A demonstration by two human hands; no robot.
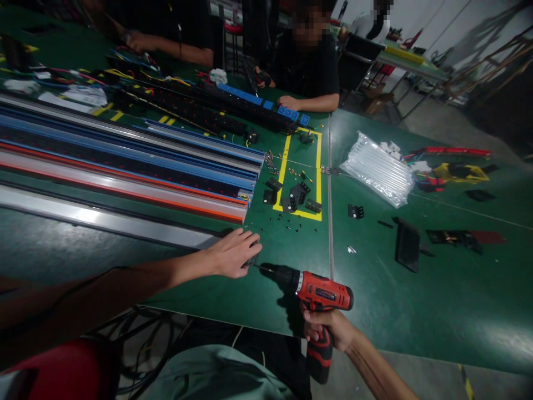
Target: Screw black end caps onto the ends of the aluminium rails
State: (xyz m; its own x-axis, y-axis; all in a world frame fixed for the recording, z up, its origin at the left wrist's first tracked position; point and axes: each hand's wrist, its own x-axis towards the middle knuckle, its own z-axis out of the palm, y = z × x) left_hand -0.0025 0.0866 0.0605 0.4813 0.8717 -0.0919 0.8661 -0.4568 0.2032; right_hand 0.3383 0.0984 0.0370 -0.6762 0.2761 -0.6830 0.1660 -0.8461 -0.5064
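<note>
My right hand (328,325) grips a red and black cordless drill (325,290) by its handle, pointing it left. The drill's long bit ends beside the fingertips of my left hand (235,253). My left hand is closed over the near end of a silver aluminium profile (183,232), with its fingers curled round a small black bracket (253,259) there. Most of this bracket is hidden under the fingers. Small black screws (288,222) lie scattered beyond my left hand. Several loose black brackets (297,194) lie around a yellow taped rectangle (318,178) on the green table.
Long blue and orange-edged profiles (200,189) lie at left. Wires and black strips are strewn behind them. A plastic-wrapped pack (381,169), a black phone-like slab (407,244) and red connectors (458,151) lie at right. Across the table sit people, one with a forearm (310,104) on it.
</note>
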